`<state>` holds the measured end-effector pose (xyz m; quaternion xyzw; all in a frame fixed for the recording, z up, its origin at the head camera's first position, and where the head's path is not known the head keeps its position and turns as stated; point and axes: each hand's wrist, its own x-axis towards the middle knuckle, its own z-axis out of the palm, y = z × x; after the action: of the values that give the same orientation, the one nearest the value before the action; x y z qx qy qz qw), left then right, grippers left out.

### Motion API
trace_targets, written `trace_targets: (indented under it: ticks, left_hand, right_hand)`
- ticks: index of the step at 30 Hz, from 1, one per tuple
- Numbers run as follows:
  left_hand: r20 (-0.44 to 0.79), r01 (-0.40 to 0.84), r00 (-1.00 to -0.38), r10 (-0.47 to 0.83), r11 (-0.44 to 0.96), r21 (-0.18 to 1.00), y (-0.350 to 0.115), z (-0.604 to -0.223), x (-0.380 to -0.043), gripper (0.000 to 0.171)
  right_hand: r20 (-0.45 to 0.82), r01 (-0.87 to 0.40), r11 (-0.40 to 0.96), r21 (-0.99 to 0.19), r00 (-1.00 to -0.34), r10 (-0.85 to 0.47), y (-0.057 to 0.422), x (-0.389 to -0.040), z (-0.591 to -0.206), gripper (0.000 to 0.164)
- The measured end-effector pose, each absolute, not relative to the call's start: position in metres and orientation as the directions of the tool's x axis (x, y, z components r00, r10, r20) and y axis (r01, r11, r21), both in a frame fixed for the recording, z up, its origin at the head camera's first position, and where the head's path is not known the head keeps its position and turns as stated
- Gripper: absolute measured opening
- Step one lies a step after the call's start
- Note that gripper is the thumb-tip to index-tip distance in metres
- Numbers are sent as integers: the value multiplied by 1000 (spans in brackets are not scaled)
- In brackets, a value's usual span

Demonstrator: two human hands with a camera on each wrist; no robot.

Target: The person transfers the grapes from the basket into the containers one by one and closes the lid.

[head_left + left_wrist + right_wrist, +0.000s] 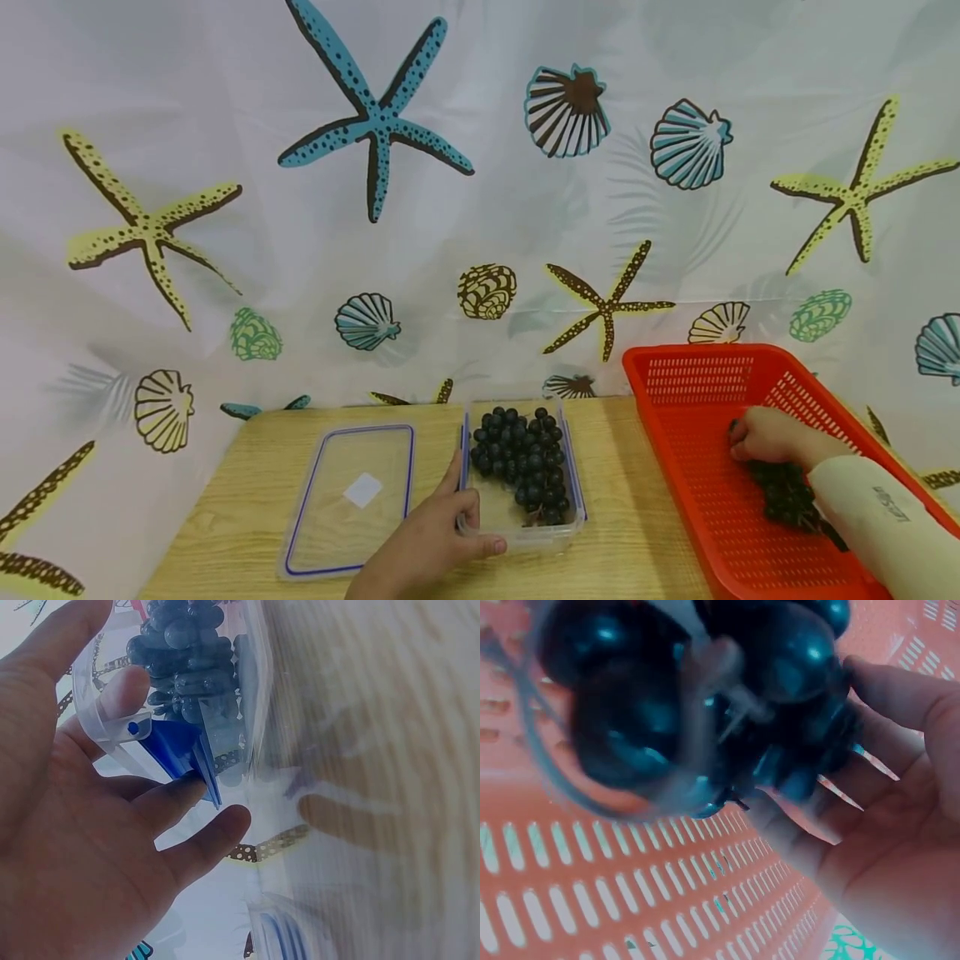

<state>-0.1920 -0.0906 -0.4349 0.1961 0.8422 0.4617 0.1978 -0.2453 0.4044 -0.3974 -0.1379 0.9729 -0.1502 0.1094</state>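
A clear plastic food container [517, 540] with dark grapes [528, 454] inside stands on the table. My left hand [431, 533] holds its near left corner, the thumb along the front and the fingers at the left side. In the left wrist view, the fingers lie around a blue side clip [172, 746] of the container. Inside the red basket [675, 467], my right hand [768, 435] grips a bunch of dark grapes [783, 492], partly hidden by the sleeve. Up close in the right wrist view, thumb and fingers hold the grapes [780, 656] by one side, with stems showing.
A clear lid [337, 500] with a blue seal and a small white label lies flat left of the container. The basket's slotted walls rise around my right hand. A curtain [480, 208] printed with starfish and shells hangs behind the wooden table [615, 542].
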Motion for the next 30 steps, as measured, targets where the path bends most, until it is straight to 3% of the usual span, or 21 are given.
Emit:
trace_targets:
  ticks: [4, 17, 25, 30]
  left_hand:
    - [-140, 160, -848, 512, 497, 853, -91, -434, -193, 47]
    - [-132, 172, -847, 514, 501, 848, -89, -431, -192, 46]
    - [-128, 176, -848, 515, 499, 848, -89, -432, -191, 45]
    - [-130, 175, -846, 517, 499, 849, -90, -432, -190, 45]
  right_hand:
    - [-168, -246, 932, -267, -940, -297, 401, -247, -397, 12]
    - [-132, -272, 916, -296, -938, -321, 395, -243, -402, 40]
    - [-143, -263, 926, -271, -940, -309, 392, -240, -402, 43]
    - [-169, -238, 949, -208, -947, -275, 389, -238, -399, 30]
